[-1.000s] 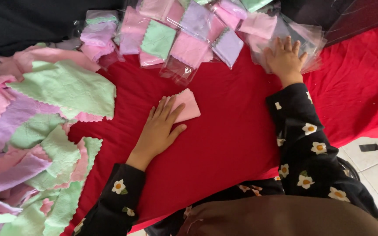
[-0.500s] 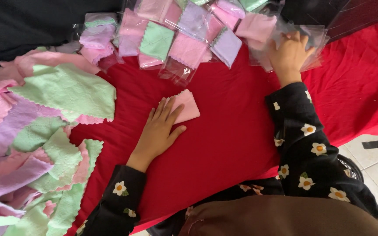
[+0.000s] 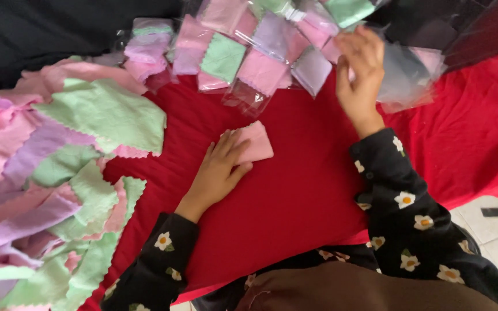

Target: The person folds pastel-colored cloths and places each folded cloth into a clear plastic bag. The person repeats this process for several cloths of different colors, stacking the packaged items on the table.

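My left hand [image 3: 217,171] lies flat on a small folded pink cloth [image 3: 256,143] in the middle of the red cloth-covered surface [image 3: 295,196]. My right hand [image 3: 359,75] is raised at the upper right, its fingers pinching a clear plastic bag [image 3: 410,78] from a loose stack of such bags. Both sleeves are black with white flowers.
A heap of pink, green and purple cloths with zigzag edges [image 3: 47,173] fills the left side. Several cloths packed in clear bags [image 3: 249,52] lie along the far edge. Dark fabric [image 3: 47,34] is behind them; a tiled floor [image 3: 491,230] shows at lower right.
My right hand has lifted off the stack of clear bags, taking one bag up with it. My left hand has stayed pressed on the folded pink cloth.
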